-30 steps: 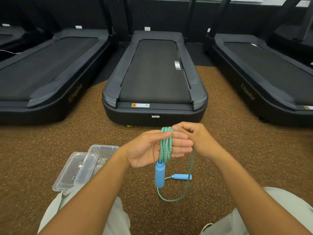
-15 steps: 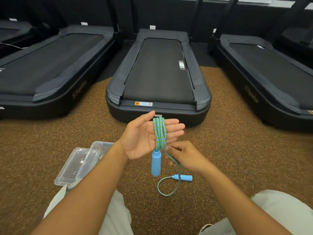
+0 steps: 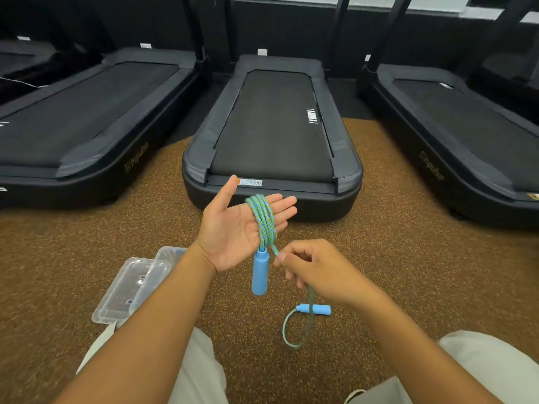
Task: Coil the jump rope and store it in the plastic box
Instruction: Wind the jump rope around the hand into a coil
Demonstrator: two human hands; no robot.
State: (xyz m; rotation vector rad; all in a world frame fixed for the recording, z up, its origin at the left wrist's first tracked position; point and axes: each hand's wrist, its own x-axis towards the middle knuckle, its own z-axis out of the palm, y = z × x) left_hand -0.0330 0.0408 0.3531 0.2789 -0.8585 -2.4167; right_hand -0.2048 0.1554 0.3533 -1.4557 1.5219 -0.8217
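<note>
Speckled brown gym flooring (image 3: 408,258) runs up to a row of black treadmills (image 3: 271,135), and the person sits on it with both arms stretched forward; the left hand (image 3: 233,225) is held palm up with fingers straight and spread, and several turns of the jump rope (image 3: 264,220) lie wound across those fingers; one blue handle (image 3: 260,271) hangs below the palm on that side; the right hand (image 3: 315,272) has its fingertips pinched on the loose strand just beneath the coil, the rest of the fingers curled; from there a short tail of rope loops down to the floor, where the second blue handle (image 3: 314,309) lies; by my reading the coiling is mostly done, with only that last short length and the second handle left to gather in; the clear plastic box (image 3: 140,287) sits on the floor just beside the left forearm and looks open, with what may be its lid alongside, though the two clear pieces are hard to separate; nothing of the rope is in it yet, so storing is still to do.
</note>
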